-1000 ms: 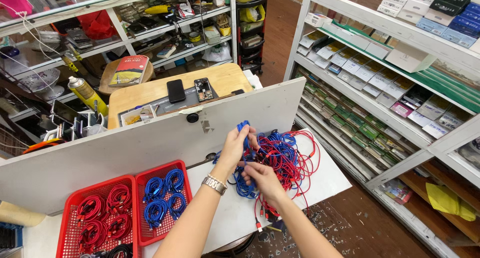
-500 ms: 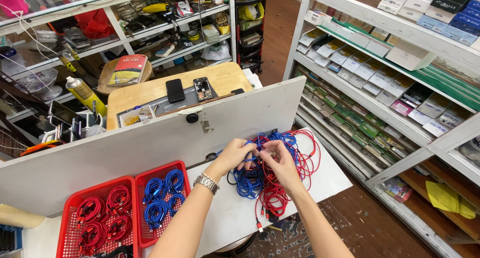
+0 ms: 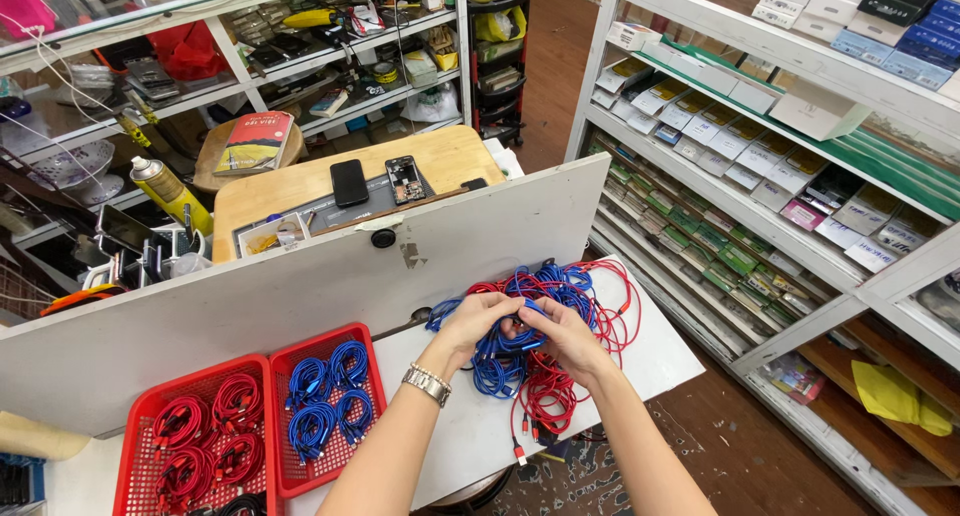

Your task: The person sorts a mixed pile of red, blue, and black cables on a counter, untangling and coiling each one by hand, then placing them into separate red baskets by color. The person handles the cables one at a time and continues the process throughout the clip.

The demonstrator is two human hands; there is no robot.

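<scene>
We have a tangled heap of red and blue cables (image 3: 545,326) lying on the white counter (image 3: 455,436), and both our hands meet over the near side of it. Our left hand (image 3: 478,326) closes its fingers around a bunch of blue cable (image 3: 497,361) that hangs in loops just below the knuckles, and our right hand (image 3: 565,338) pinches the same blue strands from the other side, fingertips touching those of the left. Red loops (image 3: 548,401) spill out beneath the right wrist toward the counter's near edge, and more red and blue strands fan out beyond the fingers, up against the white board (image 3: 300,286) that stands along the far side of the counter. A metal wristband (image 3: 428,384) sits on our left wrist. Further to the left of that arm, two red baskets stand side by side: the nearer basket (image 3: 330,401) holds coiled blue cables, the farther basket (image 3: 195,441) holds coiled red ones. Beyond the board, past our hands, a wooden desk (image 3: 440,161) carries two dark phones (image 3: 349,183) and a tray. Well to the right of our hands, white shelves (image 3: 760,166) hold rows of small boxes.
</scene>
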